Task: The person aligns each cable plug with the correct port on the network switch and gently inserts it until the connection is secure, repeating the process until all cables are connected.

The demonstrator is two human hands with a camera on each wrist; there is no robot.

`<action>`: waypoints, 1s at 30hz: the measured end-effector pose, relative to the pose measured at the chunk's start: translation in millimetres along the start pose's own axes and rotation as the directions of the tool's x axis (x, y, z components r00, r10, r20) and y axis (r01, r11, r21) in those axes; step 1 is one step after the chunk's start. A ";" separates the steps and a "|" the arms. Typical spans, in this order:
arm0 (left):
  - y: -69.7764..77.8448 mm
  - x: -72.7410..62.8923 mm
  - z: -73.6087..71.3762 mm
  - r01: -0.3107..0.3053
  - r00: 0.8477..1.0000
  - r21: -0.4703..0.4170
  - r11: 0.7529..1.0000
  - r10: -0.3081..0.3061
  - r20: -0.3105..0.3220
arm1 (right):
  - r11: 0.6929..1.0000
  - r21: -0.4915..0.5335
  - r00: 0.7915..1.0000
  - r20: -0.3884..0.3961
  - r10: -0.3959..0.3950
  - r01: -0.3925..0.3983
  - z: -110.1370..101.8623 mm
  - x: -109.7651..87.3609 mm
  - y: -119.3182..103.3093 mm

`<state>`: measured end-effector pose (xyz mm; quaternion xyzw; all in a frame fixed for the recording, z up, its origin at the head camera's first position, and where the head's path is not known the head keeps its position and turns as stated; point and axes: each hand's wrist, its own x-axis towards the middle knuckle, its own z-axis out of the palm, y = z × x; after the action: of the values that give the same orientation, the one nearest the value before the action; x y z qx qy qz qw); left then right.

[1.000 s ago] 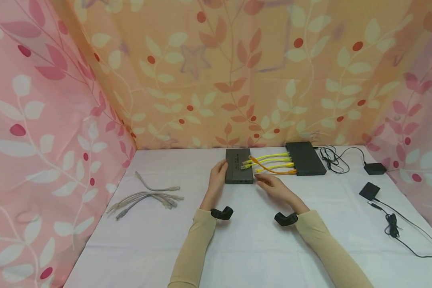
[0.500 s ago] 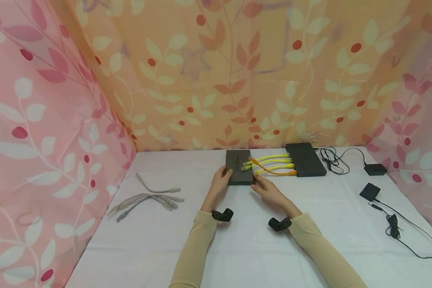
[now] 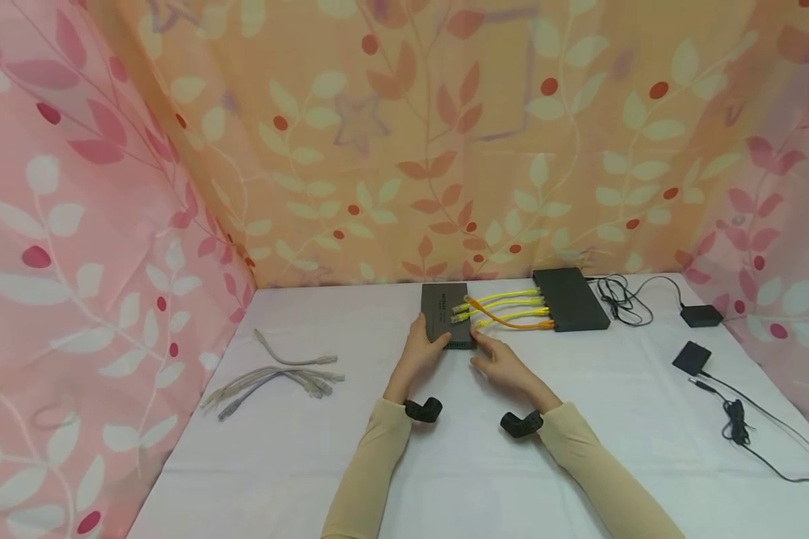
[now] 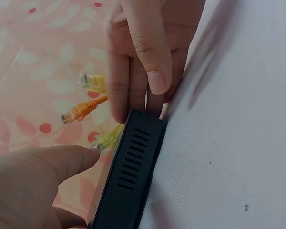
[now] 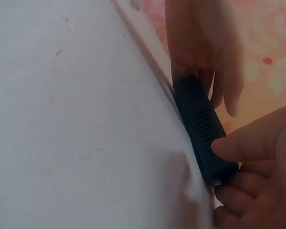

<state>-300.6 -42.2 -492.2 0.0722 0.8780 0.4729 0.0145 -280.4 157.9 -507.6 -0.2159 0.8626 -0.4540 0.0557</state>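
A black network switch with pale lettering lies flat at the back middle of the white table. My left hand holds its left side, thumb over the front of the top face. At the opposite side is my right hand, fingers stretched to the right front corner, thumb apart from them. Vent slots mark the switch's near side in the left wrist view. Yellow cables and an orange network cable run from a second black box; several loose plugs overlap the switch's right edge.
Grey network cables lie at the left. At the right back, a coiled black lead joins a power adapter. Nearer sits another adapter with a bundled cord. Patterned cloth closes the back and sides.
My left hand has slid toward the switch's near end, its thumb moving over the top. My right hand has come closer to the right front corner. The switch has shifted slightly toward me.
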 end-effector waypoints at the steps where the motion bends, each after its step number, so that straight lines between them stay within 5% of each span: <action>1: 0.8 -0.6 0.9 -0.018 1.000 0.009 1.000 0.018 -0.005 | 1.000 0.001 1.000 0.006 0.001 -0.001 0.3 -0.8 0.4; 11: 6.9 -6.4 4.1 0.051 0.999 0.115 0.992 -0.052 0.007 | 0.998 0.051 0.998 0.038 -0.041 0.039 5.5 -4.4 2.1; 15: 3.6 -6.6 6.3 0.036 0.999 0.206 0.978 -0.030 -0.034 | 0.997 0.048 0.997 0.042 -0.059 0.057 8.1 -4.8 0.3; 19: 7.4 -7.2 7.0 0.051 0.998 0.319 0.946 -0.034 -0.059 | 0.996 0.038 0.996 0.038 -0.081 0.079 10.3 -5.7 -2.6; 25: 9.0 -6.8 11.5 0.074 0.992 0.497 0.865 -0.016 -0.122 | 0.995 0.047 0.995 0.041 -0.091 0.089 12.3 -5.4 -5.3; 30: 10.6 -7.3 13.8 0.097 0.988 0.538 0.837 -0.013 -0.157 | 0.994 0.017 0.994 0.017 -0.110 0.109 12.2 -3.7 -3.7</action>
<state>-290.9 -26.0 -491.3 0.0132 0.9764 0.2075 -0.0576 -272.3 148.4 -512.0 -0.2664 0.8453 -0.4615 0.0401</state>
